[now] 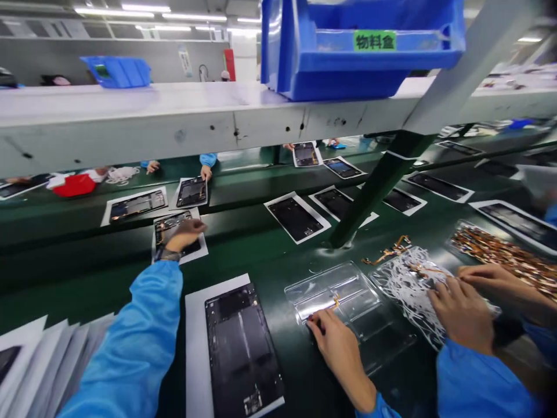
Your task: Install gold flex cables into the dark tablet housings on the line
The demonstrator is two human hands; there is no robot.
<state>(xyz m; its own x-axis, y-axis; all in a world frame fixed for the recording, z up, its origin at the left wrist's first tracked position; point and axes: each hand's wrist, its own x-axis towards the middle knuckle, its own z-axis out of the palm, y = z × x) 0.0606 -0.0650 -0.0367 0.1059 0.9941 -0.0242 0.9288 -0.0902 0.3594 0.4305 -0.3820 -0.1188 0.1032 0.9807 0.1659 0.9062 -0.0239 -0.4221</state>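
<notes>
Having my left hand point(186, 233) at the tablet shell point(164, 229), fingers blurred, grip unclear | right hand point(340, 343) bunched at the clear tray's point(368, 302) near-left edge, can't tell if pinching | shell on white sheet point(201, 252), likely light, stiff, scratchable: best held by side rims

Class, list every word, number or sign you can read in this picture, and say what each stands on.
"物料盒": green label on the large blue bin.
White sign in the background: too blurred to read.
No other text is legible.
</notes>
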